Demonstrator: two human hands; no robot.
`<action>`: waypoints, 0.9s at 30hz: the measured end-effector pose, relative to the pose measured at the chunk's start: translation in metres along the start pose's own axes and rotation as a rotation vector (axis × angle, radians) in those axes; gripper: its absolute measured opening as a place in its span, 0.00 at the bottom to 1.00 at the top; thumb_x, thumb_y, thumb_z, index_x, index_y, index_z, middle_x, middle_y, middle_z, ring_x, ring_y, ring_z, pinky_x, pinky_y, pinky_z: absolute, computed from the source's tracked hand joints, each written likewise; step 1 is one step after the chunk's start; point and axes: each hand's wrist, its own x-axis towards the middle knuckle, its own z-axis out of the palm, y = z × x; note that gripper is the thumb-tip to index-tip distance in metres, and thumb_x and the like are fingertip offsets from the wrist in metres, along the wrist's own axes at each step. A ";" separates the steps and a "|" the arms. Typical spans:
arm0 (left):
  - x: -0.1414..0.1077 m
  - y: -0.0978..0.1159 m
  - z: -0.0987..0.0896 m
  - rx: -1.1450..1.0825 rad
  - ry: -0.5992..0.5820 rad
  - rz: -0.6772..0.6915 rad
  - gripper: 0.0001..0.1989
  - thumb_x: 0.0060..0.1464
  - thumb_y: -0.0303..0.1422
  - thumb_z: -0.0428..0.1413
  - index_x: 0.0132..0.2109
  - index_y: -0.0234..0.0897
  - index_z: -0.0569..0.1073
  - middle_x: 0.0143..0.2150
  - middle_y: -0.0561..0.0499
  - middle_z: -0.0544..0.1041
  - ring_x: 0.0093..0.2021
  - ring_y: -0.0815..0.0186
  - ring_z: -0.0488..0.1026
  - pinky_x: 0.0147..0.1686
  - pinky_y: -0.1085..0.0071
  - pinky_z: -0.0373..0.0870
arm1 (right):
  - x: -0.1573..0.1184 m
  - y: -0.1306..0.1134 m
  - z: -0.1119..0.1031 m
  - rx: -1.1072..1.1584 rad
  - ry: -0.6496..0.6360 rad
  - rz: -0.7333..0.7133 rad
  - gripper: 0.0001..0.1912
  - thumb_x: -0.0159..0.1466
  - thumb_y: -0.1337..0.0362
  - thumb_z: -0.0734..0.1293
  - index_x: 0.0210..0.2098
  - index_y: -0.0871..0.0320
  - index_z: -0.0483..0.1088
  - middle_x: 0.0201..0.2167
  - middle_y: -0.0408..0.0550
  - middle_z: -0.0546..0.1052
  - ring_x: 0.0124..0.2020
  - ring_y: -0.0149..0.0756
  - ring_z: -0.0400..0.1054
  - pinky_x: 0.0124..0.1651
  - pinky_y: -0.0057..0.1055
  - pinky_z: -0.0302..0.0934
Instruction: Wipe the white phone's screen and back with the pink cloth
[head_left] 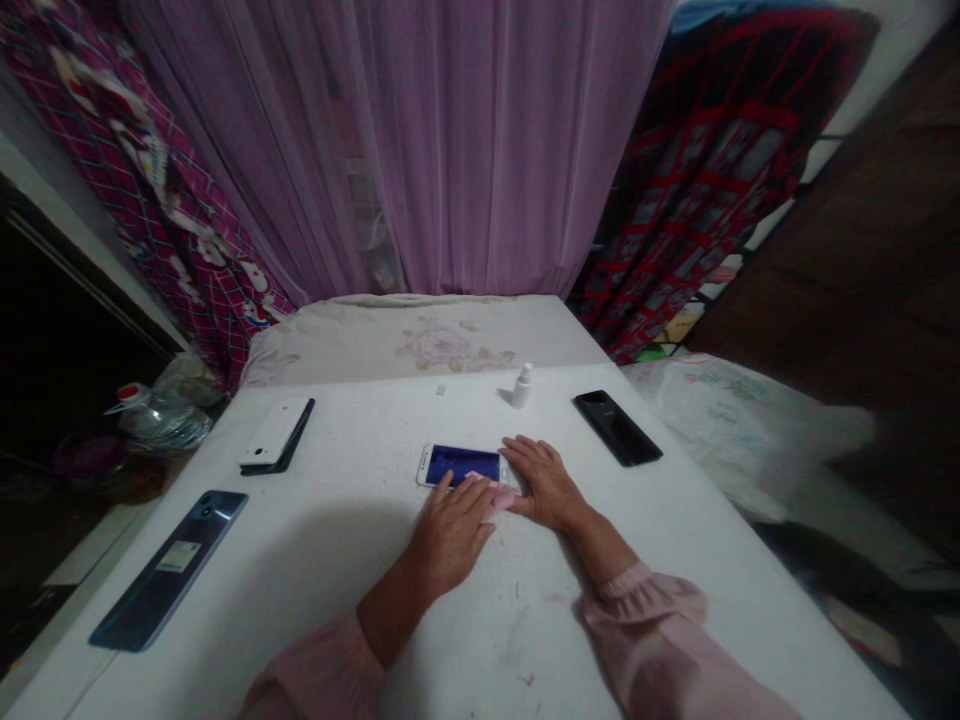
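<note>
A white smartphone lies face up and sideways on the white-covered table, its screen dark with a bluish sheen. My left hand presses a small pink cloth against the lower part of the screen. The hand hides part of the cloth and the phone's near edge. At the phone's right end is my right hand, with fingers by the far corner and thumb by the near one, steadying it. A small white spray bottle stands upright behind the phone.
On the left lie a white phone stacked on a dark one, and a blue-grey phone face down. A black phone lies at the right. A tiny pale piece rests behind. Plastic bags stand beyond the right edge.
</note>
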 end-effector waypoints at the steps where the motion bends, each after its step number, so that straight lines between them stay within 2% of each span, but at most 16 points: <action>1: -0.004 -0.002 -0.001 -0.003 0.006 0.003 0.22 0.65 0.35 0.46 0.64 0.39 0.62 0.62 0.45 0.70 0.64 0.59 0.63 0.66 0.52 0.52 | 0.000 0.000 0.000 -0.002 0.001 0.003 0.40 0.56 0.46 0.70 0.63 0.57 0.62 0.65 0.59 0.62 0.67 0.55 0.51 0.65 0.55 0.43; 8: -0.031 -0.033 -0.008 0.069 -0.002 -0.080 0.21 0.64 0.32 0.46 0.63 0.37 0.63 0.61 0.43 0.70 0.63 0.58 0.64 0.64 0.51 0.55 | -0.001 0.000 0.001 0.003 0.016 0.004 0.40 0.56 0.44 0.69 0.64 0.54 0.60 0.65 0.58 0.63 0.67 0.55 0.52 0.64 0.58 0.44; 13: -0.038 -0.052 -0.013 0.135 0.013 -0.184 0.21 0.65 0.31 0.42 0.62 0.37 0.65 0.60 0.43 0.72 0.62 0.58 0.66 0.64 0.51 0.54 | 0.000 -0.001 0.000 0.005 -0.004 0.019 0.41 0.56 0.44 0.69 0.64 0.55 0.61 0.65 0.58 0.62 0.67 0.55 0.51 0.65 0.58 0.43; 21: -0.008 -0.061 0.005 0.159 0.170 -0.202 0.19 0.66 0.34 0.44 0.58 0.34 0.69 0.58 0.40 0.74 0.60 0.54 0.68 0.64 0.48 0.53 | 0.001 -0.002 -0.002 -0.001 -0.030 0.030 0.41 0.56 0.43 0.69 0.63 0.57 0.62 0.66 0.58 0.61 0.67 0.55 0.51 0.65 0.57 0.43; 27: 0.013 -0.068 0.007 0.177 0.111 -0.273 0.19 0.65 0.35 0.46 0.58 0.35 0.70 0.58 0.40 0.74 0.60 0.54 0.69 0.63 0.48 0.56 | 0.000 -0.002 0.000 -0.007 -0.013 0.025 0.40 0.56 0.44 0.69 0.63 0.55 0.62 0.65 0.59 0.62 0.67 0.56 0.52 0.65 0.58 0.43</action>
